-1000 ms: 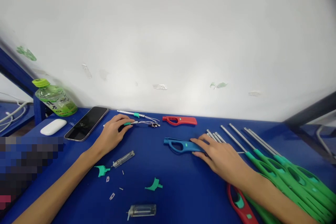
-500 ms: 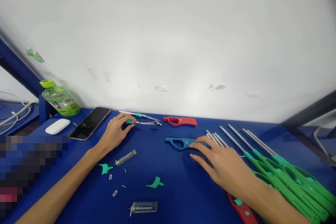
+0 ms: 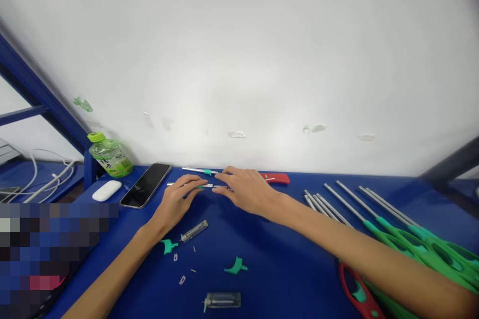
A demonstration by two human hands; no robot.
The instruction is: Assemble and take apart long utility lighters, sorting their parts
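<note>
My left hand [image 3: 178, 203] pinches a slim metal lighter tube [image 3: 207, 186] with a green piece on it, low over the far side of the table. Just right of it, my right hand [image 3: 245, 192] has its thumb and index finger around the thin wires [image 3: 217, 187] trailing from that tube; its palm hides their far end. Behind both hands lies a second metal tube [image 3: 192, 170] with a green piece. A red lighter handle [image 3: 280, 178] sticks out from behind my right hand. The blue handle is out of sight.
Clear fuel tanks [image 3: 223, 300], green triggers [image 3: 236, 265] and tiny parts [image 3: 182, 280] lie in front. Green lighters [image 3: 430, 254] with metal tubes and another red handle [image 3: 361, 291] are at right. A phone [image 3: 146, 185], white case [image 3: 107, 191] and bottle [image 3: 110, 157] stand left.
My right hand has left the blue handle and moved left to the wires beside my left hand. My left hand keeps its pinch on the tube. The view has shifted slightly.
</note>
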